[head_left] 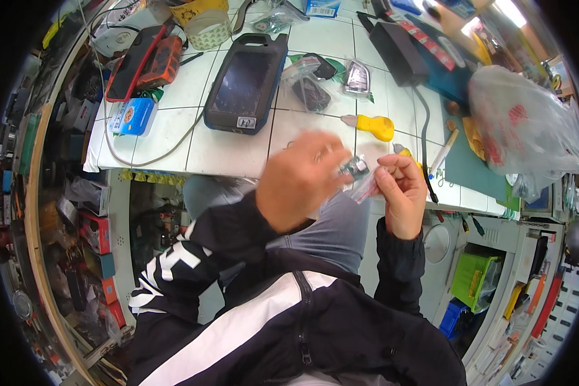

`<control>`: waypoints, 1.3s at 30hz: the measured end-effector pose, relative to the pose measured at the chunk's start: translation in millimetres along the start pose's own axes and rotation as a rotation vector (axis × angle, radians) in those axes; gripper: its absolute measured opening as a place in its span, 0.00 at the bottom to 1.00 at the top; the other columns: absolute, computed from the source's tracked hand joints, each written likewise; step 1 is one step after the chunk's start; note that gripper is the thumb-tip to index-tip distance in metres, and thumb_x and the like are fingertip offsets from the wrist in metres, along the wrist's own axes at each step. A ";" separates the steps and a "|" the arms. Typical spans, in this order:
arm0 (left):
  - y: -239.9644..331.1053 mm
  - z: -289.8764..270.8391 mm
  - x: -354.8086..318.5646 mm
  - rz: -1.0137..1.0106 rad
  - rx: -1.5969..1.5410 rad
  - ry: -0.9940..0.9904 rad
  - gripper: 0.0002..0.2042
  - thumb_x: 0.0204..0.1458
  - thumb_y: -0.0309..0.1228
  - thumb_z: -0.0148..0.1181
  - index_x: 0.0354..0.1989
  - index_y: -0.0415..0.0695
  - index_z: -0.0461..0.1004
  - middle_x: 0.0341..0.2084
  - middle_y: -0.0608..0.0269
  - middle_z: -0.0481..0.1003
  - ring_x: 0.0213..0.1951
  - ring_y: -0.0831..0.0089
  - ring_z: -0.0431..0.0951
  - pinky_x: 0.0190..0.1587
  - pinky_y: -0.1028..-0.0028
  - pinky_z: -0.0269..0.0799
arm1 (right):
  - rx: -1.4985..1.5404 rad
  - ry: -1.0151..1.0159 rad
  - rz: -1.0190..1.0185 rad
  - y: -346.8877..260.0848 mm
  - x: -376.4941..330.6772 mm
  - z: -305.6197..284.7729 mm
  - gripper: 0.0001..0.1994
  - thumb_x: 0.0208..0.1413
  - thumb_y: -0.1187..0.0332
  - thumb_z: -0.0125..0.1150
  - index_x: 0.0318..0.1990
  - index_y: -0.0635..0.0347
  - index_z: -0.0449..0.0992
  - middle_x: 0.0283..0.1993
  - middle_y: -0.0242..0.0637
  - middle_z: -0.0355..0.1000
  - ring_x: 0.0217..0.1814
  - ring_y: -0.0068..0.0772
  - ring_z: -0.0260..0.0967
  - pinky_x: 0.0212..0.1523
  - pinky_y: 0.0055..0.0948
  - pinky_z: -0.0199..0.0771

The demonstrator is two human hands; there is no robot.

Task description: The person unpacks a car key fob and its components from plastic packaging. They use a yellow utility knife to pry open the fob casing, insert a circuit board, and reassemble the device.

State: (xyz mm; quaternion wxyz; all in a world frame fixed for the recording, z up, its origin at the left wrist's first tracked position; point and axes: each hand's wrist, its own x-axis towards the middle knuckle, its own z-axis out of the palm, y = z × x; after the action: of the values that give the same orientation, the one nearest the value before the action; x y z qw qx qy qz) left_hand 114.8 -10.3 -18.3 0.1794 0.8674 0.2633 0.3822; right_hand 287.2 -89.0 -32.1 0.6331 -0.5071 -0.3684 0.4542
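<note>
My two bare hands work over my lap at the near edge of a white-tiled counter [231, 154]. My right hand [403, 196] has its thumb and forefinger pinched together on a small clear plastic bag with a red stripe [364, 189], which lies between the two hands, just at that edge. A small dark-green and silver piece [355, 168] shows at the upper end of the bag; whether it sits inside or in front cannot be told. My left hand [302, 174] is raised beside it, blurred, so I cannot tell whether its fingers are apart or together.

Inward from the near edge, beyond my right hand, rests a yellow-handled tool with a pale tip [374, 127]; a second yellow tool [402, 150] is partly hidden behind the fingers. Left of centre stands a black rugged handheld device with a dark screen [241, 87]. To its right lie a clear bag with a dark oval part [311, 94] and a silver-and-black key fob in clear wrapping [357, 78]. A blue cardboard box [133, 116] is near the counter's left edge; a crumpled translucent white plastic bag [518, 122] bulges near the right.
</note>
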 end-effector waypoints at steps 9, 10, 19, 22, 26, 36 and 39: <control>22.4 4.1 4.1 -0.079 -0.132 -0.098 0.07 0.42 0.23 0.60 0.30 0.40 0.70 0.22 0.59 0.69 0.24 0.64 0.72 0.25 0.72 0.68 | 0.016 0.047 -0.107 -7.9 -2.0 19.5 0.15 0.50 0.79 0.54 0.47 0.65 0.65 0.32 0.34 0.70 0.33 0.20 0.67 0.35 0.18 0.65; 18.2 3.0 6.3 -0.132 -0.236 -0.109 0.07 0.43 0.23 0.59 0.31 0.38 0.71 0.23 0.58 0.70 0.24 0.65 0.73 0.26 0.73 0.68 | 0.033 0.057 -0.120 -8.3 -0.9 20.9 0.16 0.50 0.79 0.54 0.48 0.65 0.64 0.32 0.35 0.70 0.34 0.22 0.67 0.36 0.19 0.65; 6.2 -9.1 5.7 -0.573 -0.829 -0.226 0.04 0.44 0.23 0.61 0.25 0.38 0.72 0.20 0.58 0.72 0.21 0.70 0.72 0.25 0.75 0.67 | 0.016 -0.049 0.026 -2.6 -10.8 23.7 0.05 0.51 0.79 0.55 0.36 0.67 0.69 0.35 0.36 0.70 0.38 0.22 0.67 0.41 0.20 0.66; 6.5 -6.0 3.1 -0.400 -0.643 -0.218 0.06 0.42 0.24 0.62 0.24 0.39 0.70 0.19 0.58 0.70 0.22 0.66 0.72 0.25 0.73 0.67 | -0.027 -0.064 0.043 -7.1 -13.6 28.4 0.06 0.50 0.78 0.57 0.36 0.68 0.71 0.35 0.37 0.71 0.37 0.22 0.68 0.40 0.21 0.68; 5.8 -5.3 -2.0 -0.277 -0.450 -0.197 0.08 0.40 0.26 0.62 0.25 0.41 0.68 0.19 0.59 0.68 0.24 0.60 0.72 0.25 0.68 0.67 | -0.338 -0.054 0.048 -17.4 -13.2 36.5 0.04 0.48 0.78 0.58 0.33 0.68 0.73 0.30 0.36 0.72 0.33 0.23 0.71 0.35 0.22 0.70; 5.6 -9.7 15.7 -0.230 -0.511 -0.386 0.04 0.46 0.24 0.59 0.29 0.37 0.73 0.20 0.57 0.69 0.23 0.65 0.70 0.26 0.72 0.65 | -0.640 -0.216 -0.066 -41.5 -0.2 16.9 0.04 0.51 0.72 0.55 0.31 0.64 0.72 0.25 0.44 0.69 0.27 0.41 0.70 0.28 0.29 0.68; 5.9 -18.6 18.1 -0.284 -0.487 -0.270 0.02 0.43 0.19 0.55 0.22 0.36 0.69 0.16 0.58 0.66 0.19 0.68 0.66 0.23 0.73 0.61 | -0.671 -0.284 -0.196 -38.6 8.9 22.8 0.05 0.48 0.71 0.57 0.30 0.63 0.71 0.23 0.42 0.68 0.25 0.41 0.67 0.27 0.30 0.67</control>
State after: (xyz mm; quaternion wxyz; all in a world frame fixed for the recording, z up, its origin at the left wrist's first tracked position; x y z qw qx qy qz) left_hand 112.9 -2.2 7.0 0.4671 0.7963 0.2563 0.2865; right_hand 276.6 -76.3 10.6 0.4148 -0.5807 -0.6277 0.3111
